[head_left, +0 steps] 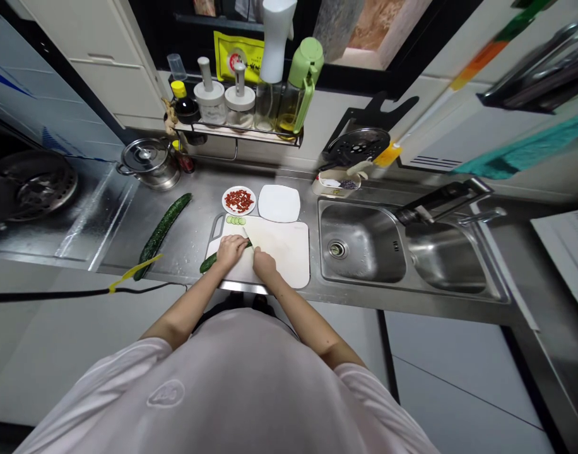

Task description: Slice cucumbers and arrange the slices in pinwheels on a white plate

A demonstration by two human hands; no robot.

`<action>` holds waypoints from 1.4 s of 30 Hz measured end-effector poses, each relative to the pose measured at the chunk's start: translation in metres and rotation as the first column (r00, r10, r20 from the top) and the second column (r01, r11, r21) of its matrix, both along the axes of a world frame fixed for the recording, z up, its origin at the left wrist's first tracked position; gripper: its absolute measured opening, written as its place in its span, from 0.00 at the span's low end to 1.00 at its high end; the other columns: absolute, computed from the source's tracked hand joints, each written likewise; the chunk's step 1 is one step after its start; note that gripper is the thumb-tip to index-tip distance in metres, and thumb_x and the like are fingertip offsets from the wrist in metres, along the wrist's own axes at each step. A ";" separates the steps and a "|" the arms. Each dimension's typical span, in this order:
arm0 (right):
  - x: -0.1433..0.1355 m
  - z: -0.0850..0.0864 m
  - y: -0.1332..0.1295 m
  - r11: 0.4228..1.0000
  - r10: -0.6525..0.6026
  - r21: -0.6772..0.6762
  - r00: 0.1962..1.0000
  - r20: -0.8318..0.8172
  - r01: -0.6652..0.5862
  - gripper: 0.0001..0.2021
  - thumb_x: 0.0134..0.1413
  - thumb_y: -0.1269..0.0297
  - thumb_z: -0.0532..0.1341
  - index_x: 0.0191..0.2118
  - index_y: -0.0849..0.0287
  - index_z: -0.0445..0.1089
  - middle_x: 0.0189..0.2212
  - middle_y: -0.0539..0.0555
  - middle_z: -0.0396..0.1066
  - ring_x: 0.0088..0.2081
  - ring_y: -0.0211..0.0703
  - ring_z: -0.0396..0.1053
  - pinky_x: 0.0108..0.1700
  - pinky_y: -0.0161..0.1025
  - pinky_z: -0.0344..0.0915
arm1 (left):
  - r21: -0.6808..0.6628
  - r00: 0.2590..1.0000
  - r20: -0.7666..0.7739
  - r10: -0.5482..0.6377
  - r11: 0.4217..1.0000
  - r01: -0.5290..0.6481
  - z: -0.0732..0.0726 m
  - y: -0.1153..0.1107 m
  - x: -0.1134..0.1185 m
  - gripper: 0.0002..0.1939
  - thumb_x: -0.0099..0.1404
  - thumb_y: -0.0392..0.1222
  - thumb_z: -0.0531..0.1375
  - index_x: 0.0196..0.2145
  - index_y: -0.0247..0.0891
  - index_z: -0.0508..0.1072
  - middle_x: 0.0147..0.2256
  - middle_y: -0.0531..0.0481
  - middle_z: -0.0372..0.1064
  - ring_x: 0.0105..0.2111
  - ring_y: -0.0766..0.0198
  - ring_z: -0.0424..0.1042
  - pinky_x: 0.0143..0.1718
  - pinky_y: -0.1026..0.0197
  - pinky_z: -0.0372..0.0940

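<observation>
My left hand [232, 251] presses down on a dark green cucumber [207, 263] lying across the white cutting board [289, 255]. In my right hand [264, 265] is the handle of a knife [248, 235], its thin blade at the cucumber's right end. The fingers of that hand are wrapped round the handle. Several pale green cucumber slices [236, 220] lie in a row at the board's upper left. A second, whole cucumber [163, 233] rests on the steel counter to the left.
Behind the board stand a plate of chopped red pieces [238, 201] and a white square plate [279, 203]. A steel pot [149, 164] is at back left, a double sink [365, 243] at right. A shelf [241, 130] holds jars and bottles. A black cable [81, 295] crosses at left.
</observation>
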State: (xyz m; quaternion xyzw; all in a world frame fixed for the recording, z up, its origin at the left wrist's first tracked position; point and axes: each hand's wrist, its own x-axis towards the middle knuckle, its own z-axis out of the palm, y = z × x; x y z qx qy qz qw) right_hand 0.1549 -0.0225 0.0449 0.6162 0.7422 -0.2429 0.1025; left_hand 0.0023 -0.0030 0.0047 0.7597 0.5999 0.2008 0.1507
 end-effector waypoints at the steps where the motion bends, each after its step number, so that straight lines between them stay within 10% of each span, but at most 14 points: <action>1: 0.001 0.000 -0.002 1.000 0.001 0.000 1.000 -0.002 -0.001 0.13 0.60 0.78 0.48 0.49 0.65 0.60 0.39 0.63 0.74 0.42 0.46 0.74 0.41 0.37 0.66 | -0.002 1.000 -0.001 0.000 1.000 0.000 0.000 0.000 0.000 0.14 0.69 0.45 0.52 0.43 0.44 0.76 0.43 0.47 0.73 0.44 0.57 0.68 0.49 0.54 0.56; 25: 0.043 -0.007 -0.044 0.998 -0.027 -0.059 1.000 0.006 0.027 0.11 0.63 0.73 0.49 0.49 0.63 0.61 0.38 0.62 0.73 0.39 0.48 0.73 0.38 0.39 0.63 | -0.042 1.000 0.022 0.013 0.999 -0.012 0.003 0.003 0.001 0.12 0.68 0.44 0.53 0.43 0.44 0.76 0.43 0.47 0.74 0.45 0.57 0.68 0.49 0.54 0.57; 42: 0.077 0.028 -0.024 0.994 -0.047 0.099 0.992 0.120 0.035 0.14 0.68 0.65 0.43 0.50 0.56 0.62 0.43 0.58 0.67 0.38 0.43 0.70 0.38 0.37 0.58 | -0.049 0.965 0.198 0.174 0.985 -0.168 0.016 -0.004 0.000 0.13 0.66 0.44 0.55 0.44 0.41 0.75 0.45 0.47 0.73 0.47 0.58 0.70 0.51 0.56 0.62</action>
